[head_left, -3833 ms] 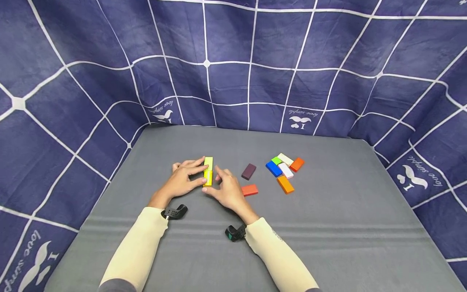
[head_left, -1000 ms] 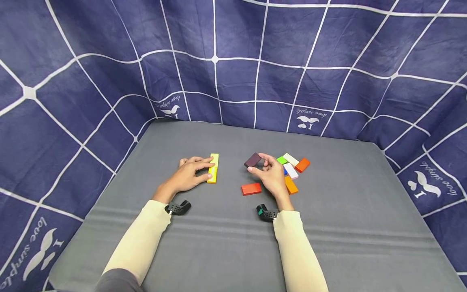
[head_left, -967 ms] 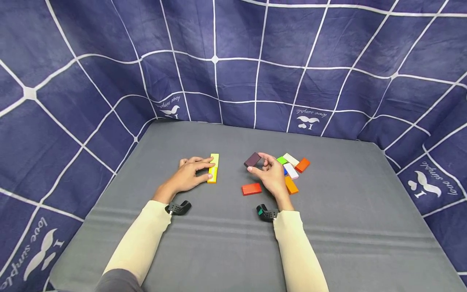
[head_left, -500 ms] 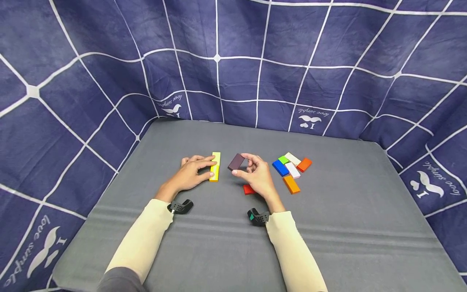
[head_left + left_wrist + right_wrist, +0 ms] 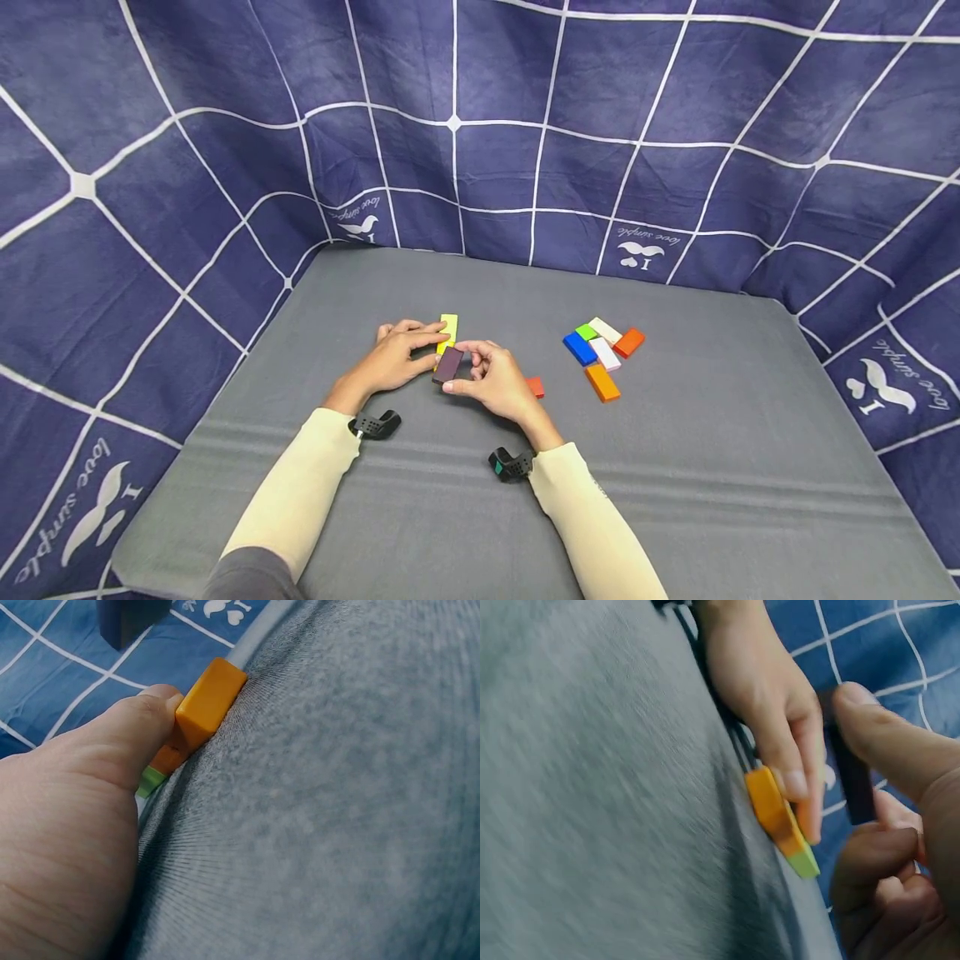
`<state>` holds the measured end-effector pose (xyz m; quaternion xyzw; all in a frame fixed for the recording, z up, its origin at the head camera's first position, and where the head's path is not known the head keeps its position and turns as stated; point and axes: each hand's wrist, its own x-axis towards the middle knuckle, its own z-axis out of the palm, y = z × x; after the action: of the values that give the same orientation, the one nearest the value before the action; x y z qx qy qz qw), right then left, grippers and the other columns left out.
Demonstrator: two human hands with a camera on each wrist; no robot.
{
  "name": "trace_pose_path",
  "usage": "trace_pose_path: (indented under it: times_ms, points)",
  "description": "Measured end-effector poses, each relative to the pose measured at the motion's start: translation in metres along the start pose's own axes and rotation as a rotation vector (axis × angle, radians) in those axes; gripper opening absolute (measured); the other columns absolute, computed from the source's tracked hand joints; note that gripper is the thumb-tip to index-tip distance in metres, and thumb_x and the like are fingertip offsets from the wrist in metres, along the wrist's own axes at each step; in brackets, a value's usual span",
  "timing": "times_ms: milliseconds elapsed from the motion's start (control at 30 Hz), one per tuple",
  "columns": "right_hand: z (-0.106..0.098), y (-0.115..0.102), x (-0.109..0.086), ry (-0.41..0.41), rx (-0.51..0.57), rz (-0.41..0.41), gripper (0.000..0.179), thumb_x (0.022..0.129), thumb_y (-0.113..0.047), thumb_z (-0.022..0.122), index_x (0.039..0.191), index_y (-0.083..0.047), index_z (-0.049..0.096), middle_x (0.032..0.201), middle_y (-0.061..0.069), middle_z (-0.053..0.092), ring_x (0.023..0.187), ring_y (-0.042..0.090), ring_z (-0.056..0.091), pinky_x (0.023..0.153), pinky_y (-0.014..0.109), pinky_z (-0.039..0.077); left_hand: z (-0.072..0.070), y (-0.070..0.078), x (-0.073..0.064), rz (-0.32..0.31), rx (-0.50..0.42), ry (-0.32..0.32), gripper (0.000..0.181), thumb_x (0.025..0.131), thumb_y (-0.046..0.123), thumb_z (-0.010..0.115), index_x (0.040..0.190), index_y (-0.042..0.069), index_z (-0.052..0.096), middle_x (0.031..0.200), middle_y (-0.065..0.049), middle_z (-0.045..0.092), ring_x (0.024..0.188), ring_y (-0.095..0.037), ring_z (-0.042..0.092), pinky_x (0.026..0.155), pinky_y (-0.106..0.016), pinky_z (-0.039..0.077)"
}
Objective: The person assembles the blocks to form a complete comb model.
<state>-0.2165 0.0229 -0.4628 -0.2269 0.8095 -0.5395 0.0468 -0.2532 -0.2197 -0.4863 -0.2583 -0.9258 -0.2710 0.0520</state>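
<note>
In the head view my left hand (image 5: 386, 362) rests beside two blocks laid end to end, its fingers and thumb touching their left side. The far one is a yellow-green block (image 5: 448, 322). The near one, a yellow block (image 5: 210, 697), looks orange in the left wrist view, with my thumb against it. My right hand (image 5: 501, 385) pinches a dark purple block (image 5: 448, 366) between thumb and forefinger. It is held tilted just over the near end of the yellow pair and covers part of it in the head view. In the right wrist view the dark block (image 5: 851, 772) is raised above the row.
Behind my right hand a red block (image 5: 535, 387) is partly hidden. Farther right lies a loose group: a blue block (image 5: 580, 348), green block (image 5: 586, 332), cream block (image 5: 604, 330), pale pink block (image 5: 605, 353), red-orange block (image 5: 628, 342) and orange block (image 5: 602, 383). Blue cloth (image 5: 495, 167) surrounds the grey surface.
My right hand has picked up the dark purple block from the surface and carried it left to the yellow pair. My left hand has stayed at that pair.
</note>
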Motion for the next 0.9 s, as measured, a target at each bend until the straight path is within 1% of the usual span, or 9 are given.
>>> trace_pose_path:
  times_ms: [100, 233, 267, 367, 500, 633, 700, 800, 900]
  points:
    - [0.006, 0.002, -0.002, -0.063, -0.071, 0.002, 0.060, 0.073, -0.030, 0.091, 0.125, -0.016, 0.067, 0.086, 0.000, 0.050, 0.061, 0.004, 0.045, 0.059, 0.018, 0.038, 0.001, 0.001, 0.000, -0.006, 0.004, -0.002, 0.045, 0.096, 0.042, 0.066, 0.140, 0.032, 0.061, 0.153, 0.014, 0.049, 0.132, -0.022, 0.048, 0.094, -0.047, 0.022]
    - [0.012, 0.005, -0.002, -0.103, -0.116, -0.002, 0.059, 0.072, -0.032, 0.092, 0.124, -0.018, 0.068, 0.085, 0.000, 0.052, 0.062, 0.004, 0.046, 0.062, 0.019, 0.039, 0.001, 0.001, 0.000, -0.010, 0.003, 0.000, 0.046, 0.096, 0.042, 0.066, 0.140, 0.032, 0.061, 0.153, 0.012, 0.049, 0.131, -0.022, 0.048, 0.094, -0.047, 0.022]
    - [0.012, 0.005, -0.003, -0.110, -0.118, -0.001, 0.059, 0.072, -0.032, 0.092, 0.124, -0.018, 0.068, 0.085, 0.000, 0.052, 0.062, 0.004, 0.046, 0.062, 0.019, 0.040, 0.001, 0.000, 0.000, -0.011, 0.003, 0.000, 0.046, 0.095, 0.042, 0.067, 0.140, 0.032, 0.061, 0.153, 0.012, 0.049, 0.131, -0.022, 0.048, 0.094, -0.047, 0.022]
    - [0.014, 0.007, -0.003, -0.138, -0.095, 0.024, 0.059, 0.072, -0.029, 0.092, 0.123, -0.015, 0.067, 0.086, 0.001, 0.052, 0.057, 0.005, 0.050, 0.057, 0.021, 0.047, 0.000, 0.000, 0.000, -0.010, 0.004, -0.001, 0.047, 0.095, 0.043, 0.067, 0.140, 0.031, 0.060, 0.154, 0.011, 0.049, 0.132, -0.023, 0.047, 0.095, -0.047, 0.022]
    - [0.014, 0.008, -0.004, -0.168, -0.057, 0.056, 0.060, 0.072, -0.024, 0.092, 0.125, -0.012, 0.065, 0.086, 0.004, 0.052, 0.049, 0.009, 0.054, 0.049, 0.030, 0.053, 0.000, 0.000, 0.000, -0.010, 0.004, -0.005, 0.048, 0.095, 0.044, 0.067, 0.141, 0.031, 0.060, 0.154, 0.011, 0.049, 0.132, -0.023, 0.047, 0.095, -0.048, 0.022]
    - [0.014, 0.008, -0.004, -0.178, -0.076, 0.061, 0.061, 0.073, -0.022, 0.091, 0.126, -0.012, 0.065, 0.087, 0.004, 0.052, 0.050, 0.010, 0.055, 0.050, 0.031, 0.054, 0.001, -0.001, 0.000, -0.010, 0.006, -0.008, 0.048, 0.095, 0.045, 0.067, 0.141, 0.033, 0.060, 0.154, 0.012, 0.049, 0.132, -0.023, 0.047, 0.096, -0.047, 0.022]
    - [0.015, 0.008, -0.004, -0.179, -0.092, 0.058, 0.061, 0.073, -0.021, 0.091, 0.127, -0.012, 0.064, 0.087, 0.004, 0.052, 0.051, 0.009, 0.054, 0.050, 0.030, 0.054, 0.001, -0.001, 0.000, -0.009, 0.007, -0.005, 0.047, 0.095, 0.045, 0.067, 0.140, 0.033, 0.060, 0.153, 0.013, 0.049, 0.132, -0.023, 0.047, 0.095, -0.047, 0.022]
    - [0.016, 0.008, -0.004, -0.173, -0.131, 0.041, 0.061, 0.073, -0.021, 0.091, 0.128, -0.013, 0.065, 0.088, 0.002, 0.052, 0.058, 0.006, 0.052, 0.057, 0.023, 0.051, 0.001, -0.001, 0.001, -0.009, 0.013, -0.003, 0.047, 0.095, 0.044, 0.067, 0.140, 0.033, 0.060, 0.153, 0.013, 0.049, 0.132, -0.023, 0.048, 0.095, -0.047, 0.022]
    - [0.017, 0.006, -0.004, -0.172, -0.161, 0.031, 0.062, 0.074, -0.022, 0.091, 0.129, -0.013, 0.065, 0.089, 0.000, 0.053, 0.064, 0.003, 0.050, 0.063, 0.019, 0.046, 0.001, -0.001, 0.000, -0.011, 0.009, 0.001, 0.046, 0.095, 0.043, 0.067, 0.140, 0.033, 0.060, 0.153, 0.013, 0.049, 0.131, -0.021, 0.047, 0.096, -0.047, 0.022]
